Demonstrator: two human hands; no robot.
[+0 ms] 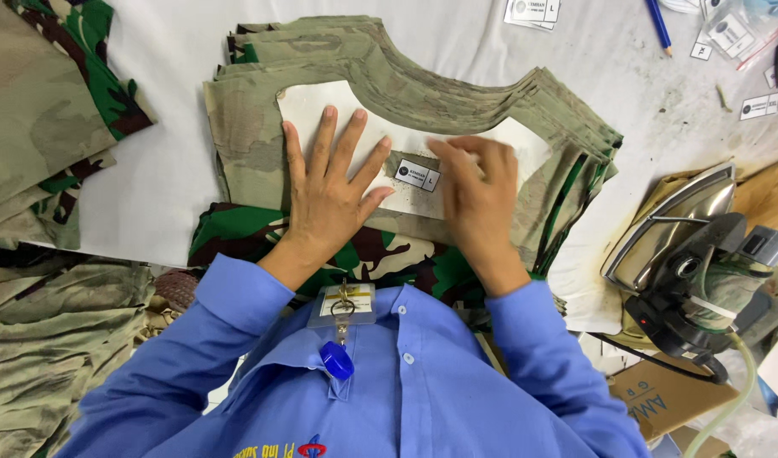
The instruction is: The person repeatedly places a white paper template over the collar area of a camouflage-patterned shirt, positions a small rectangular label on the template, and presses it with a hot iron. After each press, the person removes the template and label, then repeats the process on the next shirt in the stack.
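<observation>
I see the small white rectangular size label lying on a white curved fabric facing piece, which tops a stack of cut camouflage cloth panels in the middle of the white-covered work table. My right hand rests just beside the label, fingers curled at its edge; motion blur keeps me from telling whether they pinch it. My left hand lies flat and spread on the facing, gripping nothing. I judge the label light, thin and limp, best pinched at a corner; the facing is soft and would shift unless pressed down. To the right sits 1 steel steam iron on its side. More folded camouflage cloth lies at the left, and spare labels at the far edge.
</observation>
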